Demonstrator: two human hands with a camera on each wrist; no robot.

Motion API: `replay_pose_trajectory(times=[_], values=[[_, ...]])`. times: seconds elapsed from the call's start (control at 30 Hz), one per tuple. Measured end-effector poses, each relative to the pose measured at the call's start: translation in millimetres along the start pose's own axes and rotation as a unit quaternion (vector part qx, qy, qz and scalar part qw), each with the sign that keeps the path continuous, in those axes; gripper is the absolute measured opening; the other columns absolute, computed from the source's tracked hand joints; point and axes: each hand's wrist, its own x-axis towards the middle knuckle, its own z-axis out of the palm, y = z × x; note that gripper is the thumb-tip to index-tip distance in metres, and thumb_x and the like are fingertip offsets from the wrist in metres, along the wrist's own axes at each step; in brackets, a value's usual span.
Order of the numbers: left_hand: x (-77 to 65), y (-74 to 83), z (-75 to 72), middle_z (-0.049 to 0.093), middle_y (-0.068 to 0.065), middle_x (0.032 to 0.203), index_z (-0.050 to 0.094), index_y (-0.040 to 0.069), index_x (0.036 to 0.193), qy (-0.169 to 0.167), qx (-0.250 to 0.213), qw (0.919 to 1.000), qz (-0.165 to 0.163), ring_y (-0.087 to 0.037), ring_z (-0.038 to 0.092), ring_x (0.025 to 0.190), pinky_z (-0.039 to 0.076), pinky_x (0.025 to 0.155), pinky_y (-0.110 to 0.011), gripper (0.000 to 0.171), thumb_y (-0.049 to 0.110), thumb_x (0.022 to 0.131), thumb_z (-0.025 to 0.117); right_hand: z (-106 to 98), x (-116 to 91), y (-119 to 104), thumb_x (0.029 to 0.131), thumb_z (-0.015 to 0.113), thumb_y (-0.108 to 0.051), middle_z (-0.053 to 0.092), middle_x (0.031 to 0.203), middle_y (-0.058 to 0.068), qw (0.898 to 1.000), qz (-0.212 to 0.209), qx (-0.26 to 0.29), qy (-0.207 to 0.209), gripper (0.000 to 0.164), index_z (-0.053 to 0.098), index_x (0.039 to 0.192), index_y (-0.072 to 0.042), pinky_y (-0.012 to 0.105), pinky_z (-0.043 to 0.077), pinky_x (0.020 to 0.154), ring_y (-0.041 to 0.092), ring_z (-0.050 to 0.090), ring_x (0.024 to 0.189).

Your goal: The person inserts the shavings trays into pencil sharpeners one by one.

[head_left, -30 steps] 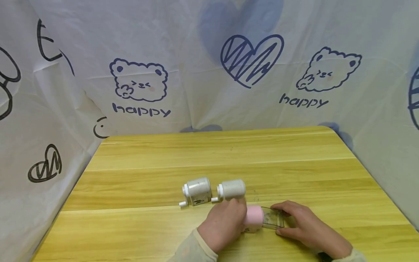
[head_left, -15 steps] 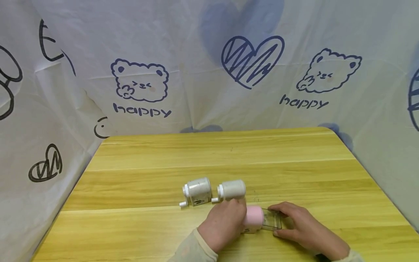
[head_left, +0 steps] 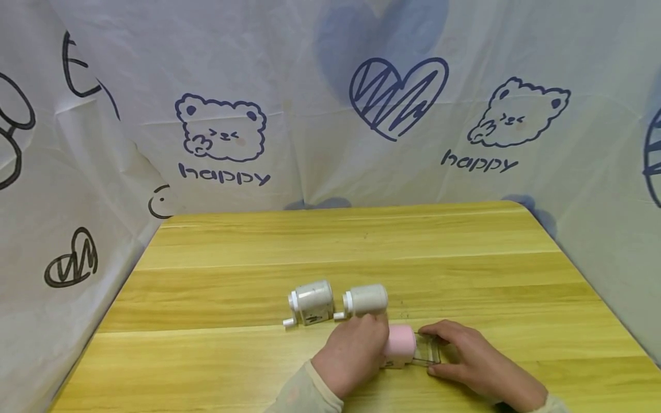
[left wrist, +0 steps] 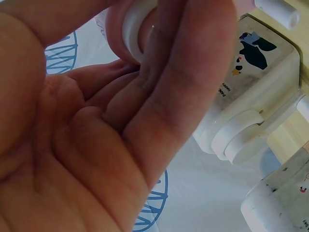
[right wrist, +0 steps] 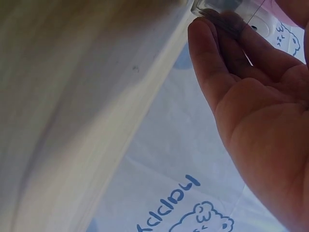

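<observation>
Gripping one pink sharpener (head_left: 400,342), left hand (head_left: 353,353), right hand (head_left: 472,355) pinching its clear drawer (head_left: 427,351), two grey sharpeners (head_left: 311,301) behind.

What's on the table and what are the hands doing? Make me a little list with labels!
Left hand: grips the pink sharpener
Right hand: holds the clear drawer at the pink sharpener's end
Drawer: partly inside the pink body
Other sharpeners: two grey sharpeners side by side behind the hands, untouched
Table: yellow wood
Backdrop: white cloth with bears, hearts and "happy"
</observation>
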Motion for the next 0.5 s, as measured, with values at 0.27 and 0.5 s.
replay_pose_trajectory(times=[0.27,0.5], values=[[0.5,-0.1,1.5,0.056,0.0,0.07,0.057,0.007,0.09,0.001,-0.002,1.0,-0.001,-0.012,0.053,0.054,0.04,0.042,-0.024,0.034,0.022,0.07,0.08,0.8,1.3,-1.5,0.084,0.068,-0.046,0.059,0.121,-0.004,1.0,0.003,0.004,-0.015,0.054,0.056,0.126,-0.014,0.036,0.049,0.085,0.012,0.056,0.105],[0.4,-0.9,1.8,0.056,-0.001,0.068,0.057,0.006,0.087,0.001,-0.016,0.9999,-0.004,-0.013,0.053,0.053,0.04,0.042,-0.024,0.031,0.02,0.071,0.08,0.6,1.7,-1.7,0.084,0.068,-0.047,0.058,0.121,-0.004,1.0,0.006,0.006,-0.022,0.055,0.055,0.126,-0.014,0.036,0.049,0.086,0.012,0.056,0.106]])
